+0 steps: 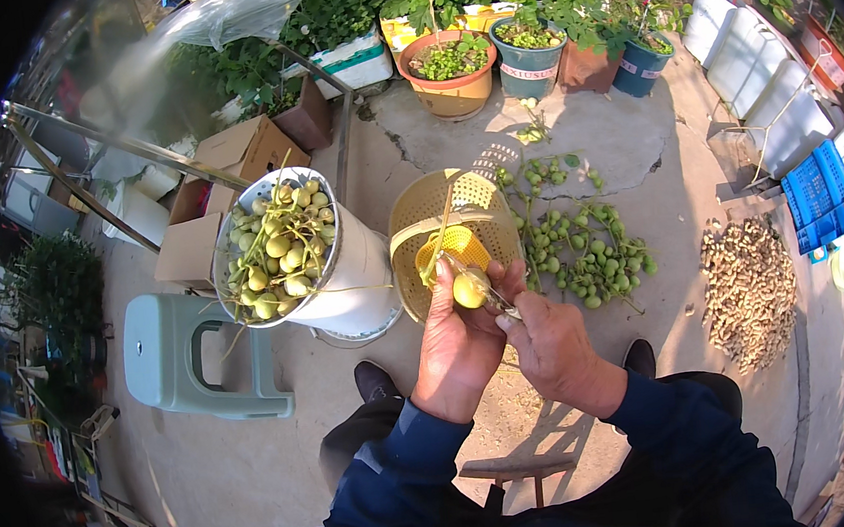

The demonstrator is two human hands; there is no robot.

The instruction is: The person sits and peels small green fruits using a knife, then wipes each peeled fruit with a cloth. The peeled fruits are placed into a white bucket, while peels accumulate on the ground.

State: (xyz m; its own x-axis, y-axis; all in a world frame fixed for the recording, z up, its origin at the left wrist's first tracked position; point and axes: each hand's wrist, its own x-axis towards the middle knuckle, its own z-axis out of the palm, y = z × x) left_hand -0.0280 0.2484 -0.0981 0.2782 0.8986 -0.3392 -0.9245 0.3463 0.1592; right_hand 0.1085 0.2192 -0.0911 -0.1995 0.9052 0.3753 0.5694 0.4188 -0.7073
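My left hand (pixel 460 350) holds a yellow-green round fruit (pixel 471 289) with its long stem and dry husk, above a tan plastic basket (pixel 409 246). Close against it, my right hand (pixel 561 342) pinches the dry end beside the fruit between thumb and fingers. A smaller yellow perforated basket (pixel 458 244) sits inside the tan one, partly hidden by my hands. On the left a white bucket (pixel 355 269) is heaped with similar fruits on stems (pixel 277 246). Green fruits on vines (pixel 594 248) lie on the concrete floor to the right of the basket.
A light blue plastic stool (pixel 166 353) and a cardboard box (pixel 191 246) are at the left. Potted plants (pixel 449 84) line the back. To the right are a pile of peanuts in shells (pixel 748 295) and a blue plastic crate (pixel 823 198). A wooden stool (pixel 519 468) is near my legs.
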